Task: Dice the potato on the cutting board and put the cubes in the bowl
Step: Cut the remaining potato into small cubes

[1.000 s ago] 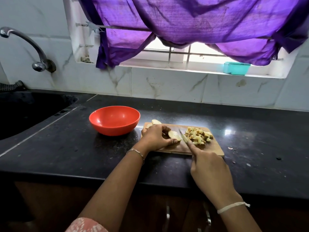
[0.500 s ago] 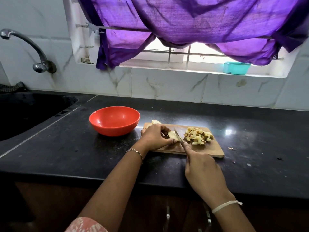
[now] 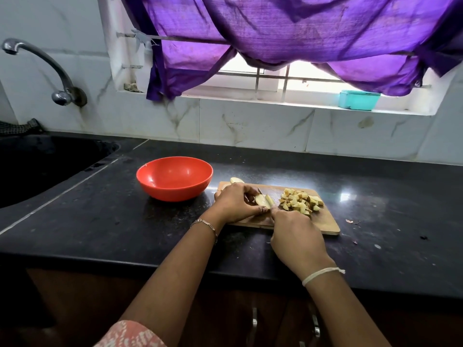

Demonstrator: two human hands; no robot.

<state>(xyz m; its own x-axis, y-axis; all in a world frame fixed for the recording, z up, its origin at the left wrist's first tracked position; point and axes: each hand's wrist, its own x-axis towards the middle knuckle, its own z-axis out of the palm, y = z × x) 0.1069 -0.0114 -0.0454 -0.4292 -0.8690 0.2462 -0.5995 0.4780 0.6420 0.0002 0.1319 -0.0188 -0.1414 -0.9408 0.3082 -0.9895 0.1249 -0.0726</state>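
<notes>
At a black stone counter (image 3: 100, 221) beneath a purple curtain (image 3: 275, 28), your left hand (image 3: 235, 204) pinches a potato piece (image 3: 260, 199) on the cutting board (image 3: 325, 225); your right hand (image 3: 295, 236) clasps the knife (image 3: 259, 191). Cubes (image 3: 299, 202) pile at the piece's 3 o'clock, the red bowl (image 3: 175, 179) at the board's 9 o'clock.

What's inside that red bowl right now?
Nothing shows in the red bowl: its floor looks bare. The potato cubes lie piled on the cutting board. The bowl's near inner wall is hidden.

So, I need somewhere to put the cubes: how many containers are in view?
2: a red bowl on the counter just left of the cutting board, and a teal tub on the windowsill at far right. The curtain could hide others.
</notes>
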